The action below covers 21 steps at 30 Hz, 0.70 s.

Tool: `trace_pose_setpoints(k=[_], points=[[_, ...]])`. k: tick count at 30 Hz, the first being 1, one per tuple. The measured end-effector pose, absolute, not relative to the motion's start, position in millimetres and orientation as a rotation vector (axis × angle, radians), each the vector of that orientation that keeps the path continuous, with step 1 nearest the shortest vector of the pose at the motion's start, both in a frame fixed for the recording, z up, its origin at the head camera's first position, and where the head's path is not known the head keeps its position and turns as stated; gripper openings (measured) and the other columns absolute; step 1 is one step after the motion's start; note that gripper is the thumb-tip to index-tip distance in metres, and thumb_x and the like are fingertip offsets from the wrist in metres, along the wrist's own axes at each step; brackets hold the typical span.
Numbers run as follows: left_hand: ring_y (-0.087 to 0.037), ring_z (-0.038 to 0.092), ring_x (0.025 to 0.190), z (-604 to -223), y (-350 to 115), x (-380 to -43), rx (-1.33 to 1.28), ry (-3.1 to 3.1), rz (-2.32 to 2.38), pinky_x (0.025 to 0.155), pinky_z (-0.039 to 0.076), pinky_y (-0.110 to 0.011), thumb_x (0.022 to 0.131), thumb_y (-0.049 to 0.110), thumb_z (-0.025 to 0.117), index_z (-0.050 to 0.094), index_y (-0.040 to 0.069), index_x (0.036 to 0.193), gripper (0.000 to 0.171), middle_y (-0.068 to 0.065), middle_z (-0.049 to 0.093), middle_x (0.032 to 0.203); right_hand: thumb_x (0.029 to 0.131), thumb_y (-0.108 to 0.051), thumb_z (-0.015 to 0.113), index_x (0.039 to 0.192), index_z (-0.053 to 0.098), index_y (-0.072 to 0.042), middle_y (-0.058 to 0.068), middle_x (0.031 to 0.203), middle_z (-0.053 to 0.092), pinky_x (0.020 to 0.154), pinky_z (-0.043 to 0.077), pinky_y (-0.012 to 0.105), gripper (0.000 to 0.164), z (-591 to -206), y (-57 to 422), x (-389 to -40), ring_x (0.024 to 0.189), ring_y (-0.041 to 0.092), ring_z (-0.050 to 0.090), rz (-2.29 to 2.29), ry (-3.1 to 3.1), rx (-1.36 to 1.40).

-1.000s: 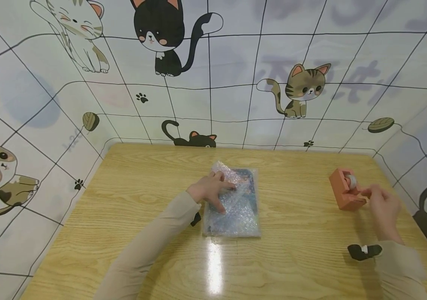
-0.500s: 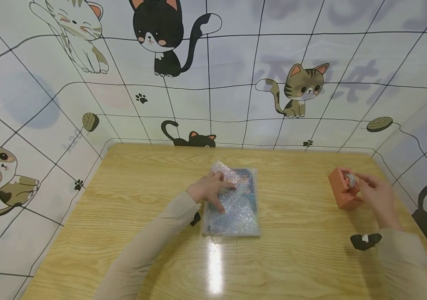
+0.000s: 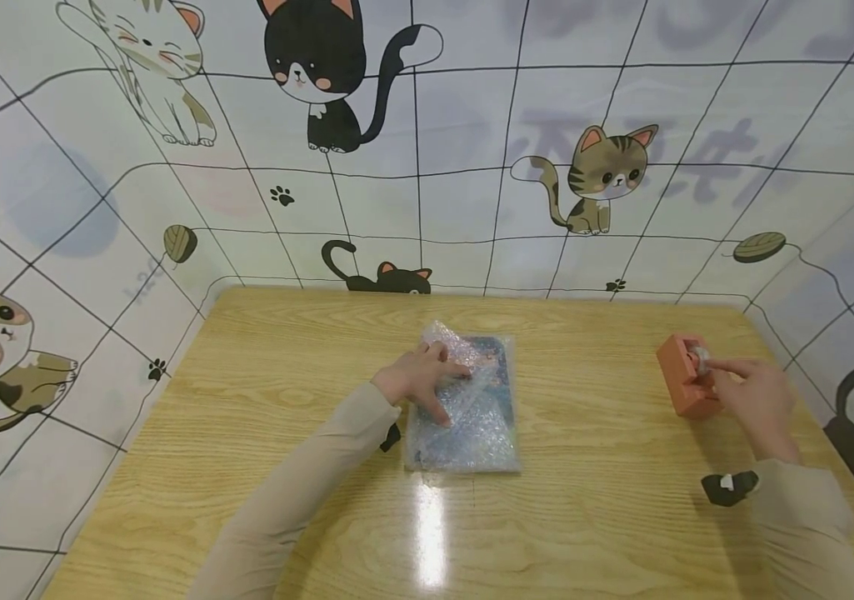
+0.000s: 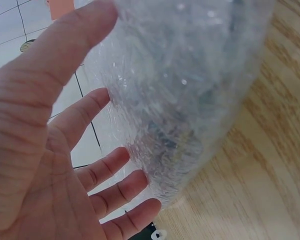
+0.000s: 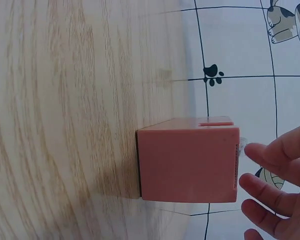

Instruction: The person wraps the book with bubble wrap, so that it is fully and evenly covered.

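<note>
At the near side, the wooden table [image 3: 591,517] is crossed by two beige sleeves [image 3: 284,508], and a black piece [image 3: 729,488] is worn at each wrist. At the middle of the table, a flat package [image 3: 475,437] is covered in bubble wrap, through which a blue picture can be seen. The left hand [image 3: 419,379] is laid on its left side, with the fingers spread wide and the wrap touched by the fingertips. Well to the right, an orange tape dispenser [image 3: 691,404] is stood on the table. The right hand [image 3: 756,404] is held beside it, fingers loosely extended, one reached to the tape roll [image 3: 697,357]; whether the tape is touched cannot be told. Behind the table, a white wall [image 3: 464,200] is printed with lines and cartoon cats [image 3: 325,37].
</note>
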<state>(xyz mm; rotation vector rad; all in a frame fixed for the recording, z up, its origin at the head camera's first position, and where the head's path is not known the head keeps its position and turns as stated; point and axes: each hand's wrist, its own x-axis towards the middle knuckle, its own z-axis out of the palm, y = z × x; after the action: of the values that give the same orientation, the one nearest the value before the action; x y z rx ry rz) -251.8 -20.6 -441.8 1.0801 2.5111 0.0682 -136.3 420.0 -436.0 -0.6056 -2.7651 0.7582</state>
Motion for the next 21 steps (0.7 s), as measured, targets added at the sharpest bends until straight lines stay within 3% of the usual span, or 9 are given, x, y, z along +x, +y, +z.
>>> trace_pose_setpoints(k=[4,10,17,21], points=[[-0.021,0.034,0.102,-441.5,-21.1,-251.7,1.08,2.508,0.081,0.072,0.042,-0.029,0.066,0.053,0.079,0.041,0.035,0.142,0.087,-0.007,0.036,0.13,0.094,-0.021,0.044,0.119,0.06,0.007,0.034,0.119,0.051,0.063,0.031,0.037,0.041,-436.2,418.9,-136.9,0.104,0.046,0.046,0.749,-2.733,-0.592],[-0.02,0.034,0.102,-440.9,-20.6,-251.8,1.079,2.499,0.085,0.071,0.042,-0.029,0.066,0.054,0.079,0.041,0.035,0.141,0.086,-0.007,0.036,0.129,0.093,-0.014,0.042,0.124,0.056,0.004,0.037,0.116,0.048,0.074,0.033,0.057,0.039,-438.6,419.4,-141.1,0.105,0.053,0.042,0.596,-2.78,-0.503],[-0.02,0.034,0.101,-441.2,-20.6,-252.3,1.08,2.501,0.074,0.07,0.041,-0.028,0.066,0.055,0.078,0.041,0.036,0.142,0.086,-0.007,0.036,0.129,0.09,-0.016,0.043,0.121,0.057,0.002,0.036,0.119,0.046,0.067,0.031,0.054,0.039,-439.7,417.6,-138.0,0.101,0.053,0.037,0.569,-2.817,-0.568],[-0.02,0.034,0.101,-440.5,-20.8,-251.9,1.08,2.503,0.076,0.07,0.041,-0.029,0.066,0.054,0.079,0.042,0.035,0.141,0.086,-0.007,0.037,0.129,0.089,-0.017,0.046,0.119,0.059,0.001,0.035,0.12,0.047,0.068,0.031,0.058,0.037,-438.9,415.8,-135.0,0.102,0.055,0.035,0.517,-2.847,-0.554]])
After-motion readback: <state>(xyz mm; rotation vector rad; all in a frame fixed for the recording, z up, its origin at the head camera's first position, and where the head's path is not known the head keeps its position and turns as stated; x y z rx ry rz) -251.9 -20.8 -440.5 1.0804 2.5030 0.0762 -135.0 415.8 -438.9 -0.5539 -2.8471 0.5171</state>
